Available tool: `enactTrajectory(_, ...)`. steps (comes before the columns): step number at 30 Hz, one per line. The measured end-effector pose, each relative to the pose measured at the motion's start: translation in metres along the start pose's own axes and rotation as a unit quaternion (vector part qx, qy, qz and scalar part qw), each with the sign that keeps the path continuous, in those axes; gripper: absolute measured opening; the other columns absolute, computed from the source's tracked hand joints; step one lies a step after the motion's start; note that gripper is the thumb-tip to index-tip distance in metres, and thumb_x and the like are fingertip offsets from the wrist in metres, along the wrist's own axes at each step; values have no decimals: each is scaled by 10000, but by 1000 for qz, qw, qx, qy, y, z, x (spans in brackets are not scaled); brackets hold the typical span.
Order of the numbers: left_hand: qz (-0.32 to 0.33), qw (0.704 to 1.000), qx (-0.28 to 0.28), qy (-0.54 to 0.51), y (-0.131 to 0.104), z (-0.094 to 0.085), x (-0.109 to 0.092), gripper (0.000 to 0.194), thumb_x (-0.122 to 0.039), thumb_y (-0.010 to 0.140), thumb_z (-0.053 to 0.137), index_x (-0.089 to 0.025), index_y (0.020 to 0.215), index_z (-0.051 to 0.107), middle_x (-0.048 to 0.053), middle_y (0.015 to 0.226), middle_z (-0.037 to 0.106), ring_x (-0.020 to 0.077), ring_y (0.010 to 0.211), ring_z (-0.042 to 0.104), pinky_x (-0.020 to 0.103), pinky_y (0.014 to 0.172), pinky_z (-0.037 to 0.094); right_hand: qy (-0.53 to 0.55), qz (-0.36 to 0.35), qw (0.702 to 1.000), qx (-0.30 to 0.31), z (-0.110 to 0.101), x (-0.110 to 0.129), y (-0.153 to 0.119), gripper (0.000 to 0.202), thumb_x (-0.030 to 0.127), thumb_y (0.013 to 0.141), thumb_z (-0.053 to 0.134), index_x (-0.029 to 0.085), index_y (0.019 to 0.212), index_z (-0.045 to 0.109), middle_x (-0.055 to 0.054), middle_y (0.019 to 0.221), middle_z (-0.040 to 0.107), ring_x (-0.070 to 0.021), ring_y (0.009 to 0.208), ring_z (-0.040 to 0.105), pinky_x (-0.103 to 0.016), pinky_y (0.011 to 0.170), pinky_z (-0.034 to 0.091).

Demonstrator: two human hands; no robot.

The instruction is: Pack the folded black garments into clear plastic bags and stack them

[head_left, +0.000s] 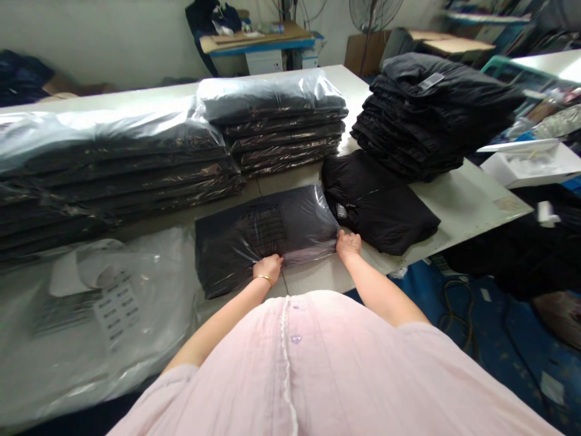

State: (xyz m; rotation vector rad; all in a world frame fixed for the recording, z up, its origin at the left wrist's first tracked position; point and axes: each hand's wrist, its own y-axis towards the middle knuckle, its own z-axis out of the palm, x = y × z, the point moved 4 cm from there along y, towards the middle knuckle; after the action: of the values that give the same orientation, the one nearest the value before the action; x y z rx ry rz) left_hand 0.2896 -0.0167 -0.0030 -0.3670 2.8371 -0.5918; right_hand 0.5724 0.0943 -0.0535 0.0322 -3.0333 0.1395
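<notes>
Pack (pixel 306 212): dark folded garment in clear film, lying flat by the near edge of the table (pixel 481 197), about mid-length.
Left hand (pixel 269 269): fingers closed, gripping film around the middle of the pack's near side.
Right hand (pixel 348 243): thumb and fingers pinched together on film at the pack's near right corner.
Loose garment (pixel 385 203): black, folded, unbagged, just right of the pack, toward the near edge.
Pile (pixel 422 115): unbagged black garments, behind the loose one, toward the right edge.
Stacks (pixel 276 124): two, film-wrapped, behind the pack and to its left.
Clear bags (pixel 158 290): flat, left of the pack, along the near edge.
</notes>
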Motion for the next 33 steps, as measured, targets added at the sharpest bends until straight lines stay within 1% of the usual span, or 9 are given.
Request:
enactTrajectory(5,18,999,10,-27,-2,1,2,383,-442,946,367,-221,828,657,65,842,721,186,765,656,256,598,363,69,56,996,20,-13,-8,-4,353,295,957,340,180,1075,652,-175,918,710,-277,943,633,-396,831,384)
enactTrajectory(8,51,997,17,-50,-5,1,6,384,-448,948,361,-228,798,639,32,826,716,170,755,643,251,576,334,131,86,987,-27,-24,-15,-24,423,369,978,286,200,1176,618,-159,1058,683,-287,1004,600,-398,848,396)
enactTrajectory(11,70,996,8,-49,-9,1,7,355,-443,944,372,-229,829,630,29,845,711,176,772,639,257,573,320,154,20,978,-136,-40,-6,-50,415,350,977,317,182,1235,596,-164,1235,609,-293,1192,490,-420,980,330)
enactTrajectory(13,78,995,4,-54,-11,1,7,378,-487,937,374,-225,851,632,39,852,707,185,789,640,260,580,328,158,-71,972,-157,-47,9,-65,390,331,978,340,195,1219,614,-141,1295,580,-275,1268,427,-413,1045,267)
enactTrajectory(15,85,994,7,-66,-12,2,7,423,-569,907,399,-221,861,634,44,859,705,192,799,639,261,587,342,158,-160,968,-111,-46,27,-76,377,329,986,335,223,1204,624,-105,1288,597,-243,1248,459,-374,1040,275)
enactTrajectory(17,91,993,15,-74,-13,3,8,426,-627,835,498,-223,863,631,33,868,702,190,796,635,259,592,355,149,-204,967,-41,-41,40,-82,382,354,999,316,251,1209,618,-73,1228,641,-212,1136,550,-320,964,341)
enactTrajectory(22,158,985,14,-67,-19,8,10,390,-486,616,777,-230,856,607,1,900,667,168,806,610,250,634,395,62,-182,978,82,-24,43,-91,277,386,968,426,277,1041,670,-42,1016,710,-196,913,636,-280,780,403)
enactTrajectory(28,185,982,-28,-33,-25,14,8,434,-411,559,821,-232,872,579,20,936,604,190,872,583,271,698,406,10,-184,979,83,-18,35,-106,203,313,922,512,238,1005,681,-74,1039,668,-210,930,624,-307,810,411)
enactTrajectory(33,193,980,-36,-23,-25,16,7,466,-421,543,829,-227,871,561,24,929,583,196,862,570,280,690,398,21,-173,980,94,-18,37,-111,200,324,912,524,275,1037,673,-48,1124,633,-189,889,631,-289,752,429)
